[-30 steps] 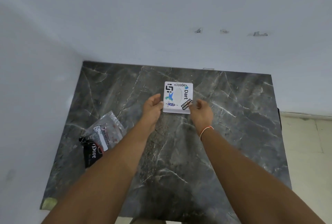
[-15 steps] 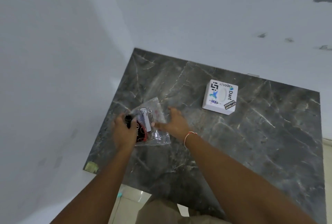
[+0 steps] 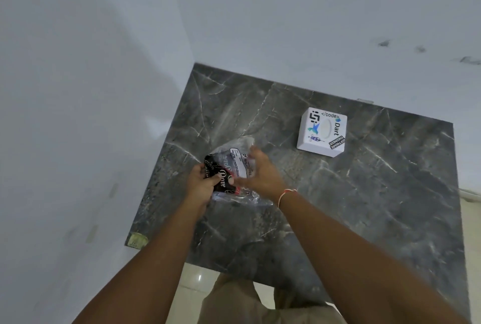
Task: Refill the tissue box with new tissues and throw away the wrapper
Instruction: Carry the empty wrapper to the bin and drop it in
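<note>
The tissue pack (image 3: 229, 172) lies near the left edge of the dark marble surface (image 3: 364, 206), well apart from the white tissue box (image 3: 322, 132) toward the back wall. Judged by its crinkled clear wrapper, the pack is light, soft and slippery — film that will bunch, not resist. Best grip: the firmer printed end, with the loose film (likely the open end) pinched separately. The left hand (image 3: 201, 185) closes around the dark printed end, thumb on top. The right hand (image 3: 260, 172) reaches across, fingers curled onto the clear film — both forearms extended forward.
</note>
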